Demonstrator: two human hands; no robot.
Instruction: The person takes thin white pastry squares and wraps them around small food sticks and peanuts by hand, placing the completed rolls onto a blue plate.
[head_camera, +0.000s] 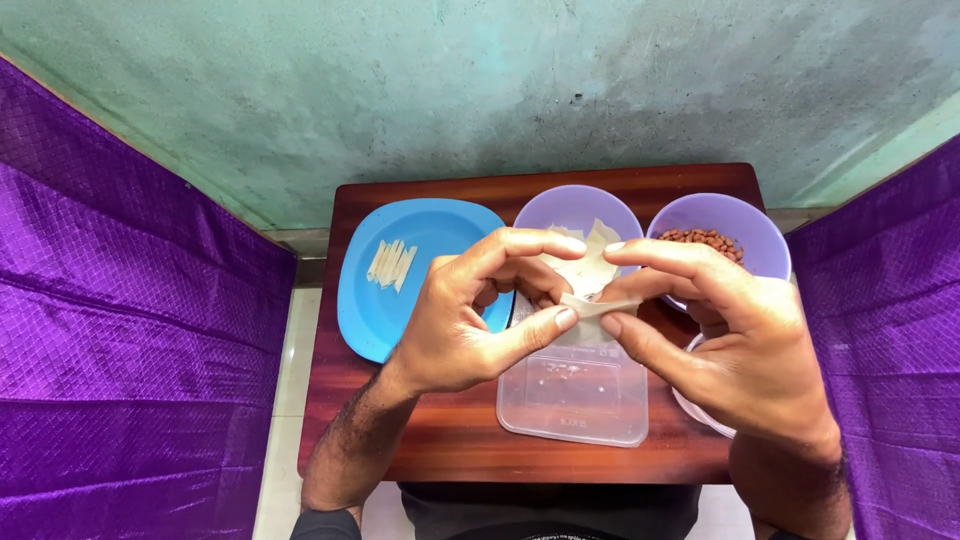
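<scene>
Both hands meet above a small dark wooden table (420, 440). My left hand (470, 320) and my right hand (735, 335) pinch one small pale dough wrapper (598, 306) between thumbs and forefingers, holding it over a clear plastic container (575, 395). Behind the hands, a purple bowl (540, 215) holds more pale wrapper pieces. A second purple bowl (745, 225) at the right holds brown peanuts (705, 240). A blue plate (400, 300) at the left carries several rolled pale pieces (391, 264).
Purple quilted cloth (120, 330) hangs on both sides of the table. A rough green wall (480, 80) stands behind it. A white rim (700, 415) shows under my right hand. Pale floor lies at the lower left.
</scene>
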